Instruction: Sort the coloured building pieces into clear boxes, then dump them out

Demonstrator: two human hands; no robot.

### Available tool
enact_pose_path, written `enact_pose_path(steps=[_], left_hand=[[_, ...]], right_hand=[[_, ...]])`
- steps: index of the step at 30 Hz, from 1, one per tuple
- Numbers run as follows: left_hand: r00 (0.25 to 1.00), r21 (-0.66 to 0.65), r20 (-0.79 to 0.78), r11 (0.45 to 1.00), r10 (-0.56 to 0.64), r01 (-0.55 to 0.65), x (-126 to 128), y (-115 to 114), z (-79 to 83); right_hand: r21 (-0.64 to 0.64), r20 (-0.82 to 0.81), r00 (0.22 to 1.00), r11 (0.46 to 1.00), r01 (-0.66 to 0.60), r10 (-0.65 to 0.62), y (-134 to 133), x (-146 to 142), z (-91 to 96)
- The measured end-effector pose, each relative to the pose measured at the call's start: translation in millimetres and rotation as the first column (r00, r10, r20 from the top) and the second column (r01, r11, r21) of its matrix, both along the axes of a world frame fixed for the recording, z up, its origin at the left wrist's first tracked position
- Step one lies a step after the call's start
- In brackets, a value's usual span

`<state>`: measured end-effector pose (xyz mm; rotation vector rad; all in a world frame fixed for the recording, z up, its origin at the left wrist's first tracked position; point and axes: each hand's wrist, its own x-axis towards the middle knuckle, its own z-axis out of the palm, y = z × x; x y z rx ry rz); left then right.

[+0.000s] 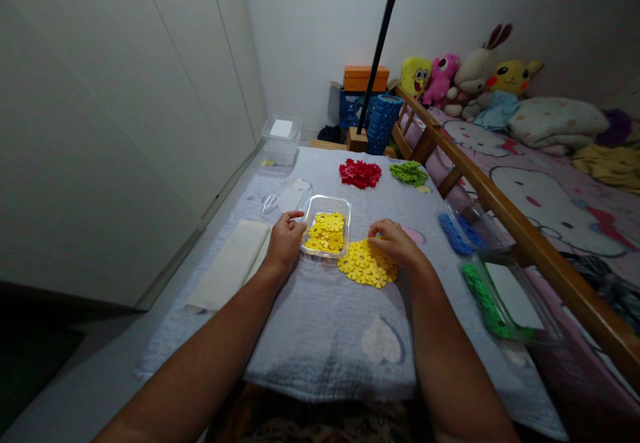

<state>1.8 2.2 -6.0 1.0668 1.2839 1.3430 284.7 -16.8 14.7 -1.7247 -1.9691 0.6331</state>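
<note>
A clear plastic container (347, 211) stands mid-table with yellow flower-shaped plastic pieces (327, 229) inside. My left hand (287, 237) grips its left rim between thumb and fingers. Just right of the container lies a loose pile of the same yellow pieces (365, 266), spread flat on the cloth. Over the pile's upper right edge, my right hand (393, 243) has its fingertips pinched together on a yellow piece, mostly hidden by the fingers.
Red pieces (360, 173) and light green pieces (409, 173) lie at the back. Lidded boxes hold blue pieces (461, 233) and green pieces (487, 299) at right. Left are folded paper (227, 266), a clear lid (290, 196) and stacked containers (281, 139). A wooden bed rail (480, 183) borders the right.
</note>
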Motion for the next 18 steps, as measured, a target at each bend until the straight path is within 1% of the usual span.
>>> enact_pose_path(steps=[4, 7, 10, 13, 18], left_hand=[[1.0, -0.008, 0.002, 1.0, -0.006, 0.006, 0, 1, -1.7], [1.0, -0.009, 0.009, 1.0, -0.007, 0.008, 0, 1, -1.4], [1.0, -0.015, 0.023, 1.0, -0.005, 0.005, 1, 0, 0.2], [1.0, -0.015, 0.022, 1.0, 0.001, -0.001, 1, 0, 1.0], [1.0, -0.011, 0.01, 1.0, -0.004, 0.004, 1, -1, 1.2]], right_hand=[[0.051, -0.205, 0.978, 0.998, 0.038, -0.027, 0, -2, 7.7], [0.051, -0.37, 0.927, 0.995, 0.086, -0.061, -3, -11, 13.1], [0.137, -0.485, 0.873, 0.981, 0.14, -0.056, -6, -27, 16.4], [0.236, -0.492, 0.871, 0.961, 0.141, -0.007, -10, -46, 17.3], [0.353, -0.402, 0.91, 0.934, 0.054, 0.1, -10, -69, 13.5]])
